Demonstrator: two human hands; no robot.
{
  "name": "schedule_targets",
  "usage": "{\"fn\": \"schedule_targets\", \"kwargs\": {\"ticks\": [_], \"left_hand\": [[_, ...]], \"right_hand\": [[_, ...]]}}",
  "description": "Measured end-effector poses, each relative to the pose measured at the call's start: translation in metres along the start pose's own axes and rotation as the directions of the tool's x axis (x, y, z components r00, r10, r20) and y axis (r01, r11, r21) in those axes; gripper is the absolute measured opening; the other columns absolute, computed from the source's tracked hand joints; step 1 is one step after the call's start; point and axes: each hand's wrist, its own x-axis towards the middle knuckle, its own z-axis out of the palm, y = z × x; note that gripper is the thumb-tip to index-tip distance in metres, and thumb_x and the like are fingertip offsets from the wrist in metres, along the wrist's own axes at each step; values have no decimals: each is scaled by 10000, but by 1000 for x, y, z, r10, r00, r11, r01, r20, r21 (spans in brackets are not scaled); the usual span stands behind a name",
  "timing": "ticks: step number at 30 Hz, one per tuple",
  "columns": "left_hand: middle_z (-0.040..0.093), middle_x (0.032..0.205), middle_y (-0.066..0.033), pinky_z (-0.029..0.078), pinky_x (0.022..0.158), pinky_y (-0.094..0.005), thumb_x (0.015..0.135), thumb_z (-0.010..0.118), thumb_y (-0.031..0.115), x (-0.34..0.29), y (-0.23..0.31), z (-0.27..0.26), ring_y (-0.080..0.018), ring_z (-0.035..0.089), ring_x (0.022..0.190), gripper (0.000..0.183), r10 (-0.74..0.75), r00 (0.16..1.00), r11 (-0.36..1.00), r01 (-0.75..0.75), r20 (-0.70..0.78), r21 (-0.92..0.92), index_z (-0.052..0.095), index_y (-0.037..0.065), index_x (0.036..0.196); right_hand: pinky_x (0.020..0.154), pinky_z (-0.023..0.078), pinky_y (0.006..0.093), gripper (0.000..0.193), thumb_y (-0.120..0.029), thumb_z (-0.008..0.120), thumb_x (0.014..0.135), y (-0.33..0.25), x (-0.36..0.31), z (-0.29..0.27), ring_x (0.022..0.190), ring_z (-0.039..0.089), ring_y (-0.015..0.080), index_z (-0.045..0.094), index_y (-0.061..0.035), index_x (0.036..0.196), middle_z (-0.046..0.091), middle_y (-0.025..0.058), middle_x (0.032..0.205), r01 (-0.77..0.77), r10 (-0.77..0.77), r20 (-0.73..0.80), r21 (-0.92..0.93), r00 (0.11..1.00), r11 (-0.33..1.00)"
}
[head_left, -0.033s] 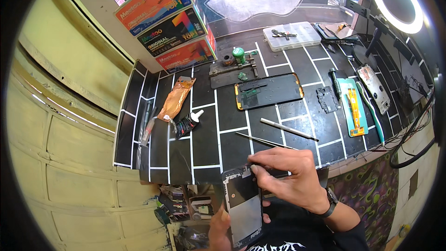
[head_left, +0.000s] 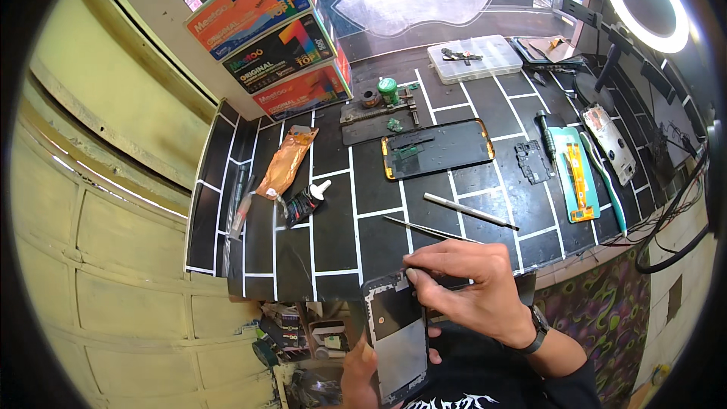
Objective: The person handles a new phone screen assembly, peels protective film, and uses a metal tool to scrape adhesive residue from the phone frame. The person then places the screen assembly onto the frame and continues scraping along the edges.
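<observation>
Over the front edge of the bench, a black phone frame (head_left: 401, 360) with a bare grey metal inner face is held upright and slightly tilted. My left hand (head_left: 360, 373) is closed round its lower part, thumb along the left side and fingertips showing at the right. At the frame's top right corner, my right hand (head_left: 478, 288) is closed, with thumb and forefinger pinching there. Whether a small part also lies between those fingertips is hidden. Just beyond the right hand lie thin metal tweezers (head_left: 428, 229) and a pen-like tool with a pale handle (head_left: 468, 210).
A second dark phone shell (head_left: 443, 150) lies mid-bench, before a metal holder (head_left: 376, 115) with a green tin (head_left: 388, 90). A black glue tube (head_left: 305, 204) rests left; a screwdriver (head_left: 546, 136) and orange flex cable (head_left: 577, 182) right. Boxes (head_left: 280, 45) are stacked behind; a ring light (head_left: 647, 4) glows.
</observation>
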Motion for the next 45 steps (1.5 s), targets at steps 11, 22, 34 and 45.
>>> {"fn": "schedule_targets", "kwargs": {"ticks": [11,22,34,45], "left_hand": [[630,1316,-242,568,905,-393,1009,503,619,8,8,14,-305,679,1076,796,-1,999,1000,1,42,3,434,0,1505],[628,1323,-238,571,916,-394,1011,511,606,10,8,13,-295,671,1119,785,-16,999,1000,16,30,-10,438,-2,1501],[519,1473,-221,583,906,-429,1019,517,570,15,12,23,-329,603,1245,792,80,996,996,-81,49,20,377,-12,1538],[494,1492,-236,586,898,-446,1007,544,562,16,7,15,-351,597,1248,804,54,997,998,-53,62,-17,373,-17,1538]], "right_hand": [[667,608,287,201,37,753,804,13,0,-1,754,764,203,779,26,1003,772,140,899,-53,53,7,98,999,994],[650,602,266,185,22,760,826,15,-1,-1,734,752,153,777,31,1010,776,129,890,-174,172,25,179,985,968],[879,628,294,246,97,584,954,21,-12,0,973,742,192,718,86,1160,763,167,1065,-375,398,103,609,911,699],[833,630,267,234,-10,701,962,21,-11,-1,925,735,164,694,66,1183,738,122,1021,-257,258,36,295,966,920]]}}
